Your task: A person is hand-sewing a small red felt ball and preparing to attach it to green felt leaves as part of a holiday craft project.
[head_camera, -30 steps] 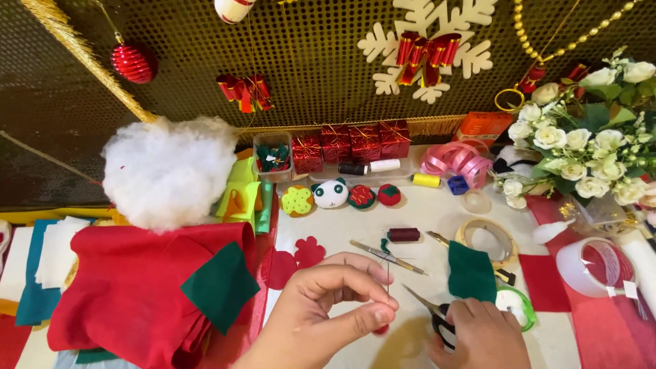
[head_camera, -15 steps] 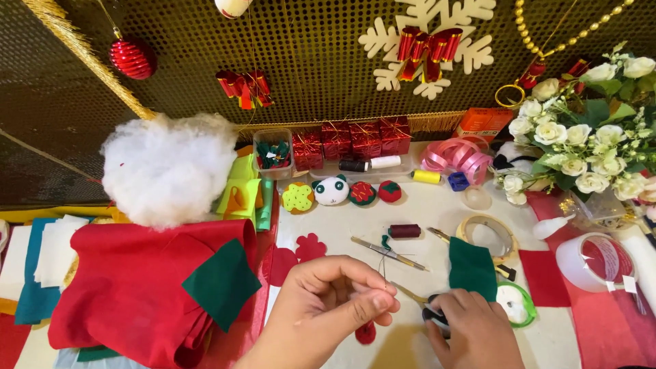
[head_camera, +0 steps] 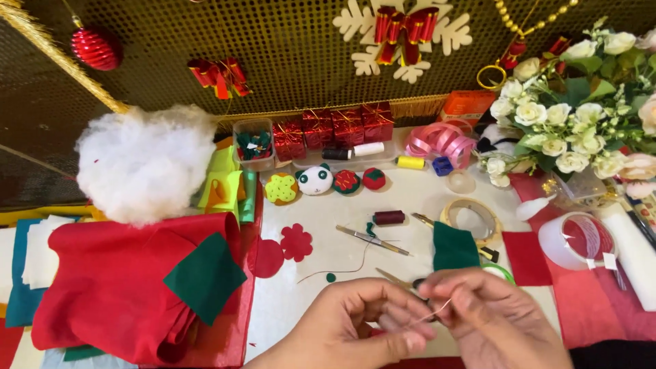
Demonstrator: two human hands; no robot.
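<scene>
Since half a second ago the left hand (head_camera: 355, 324) and right hand (head_camera: 495, 318) have drawn together low over the table, and the red felt piece seen under the left hand then is out of sight. Far beyond the left hand, a small clear box (head_camera: 253, 143) holds green and red bits. Both hands are curled nearly shut, fingertips pinching a thin pale thread (head_camera: 437, 309) stretched between them, with scissors (head_camera: 398, 279) lying just beyond the fingers.
</scene>
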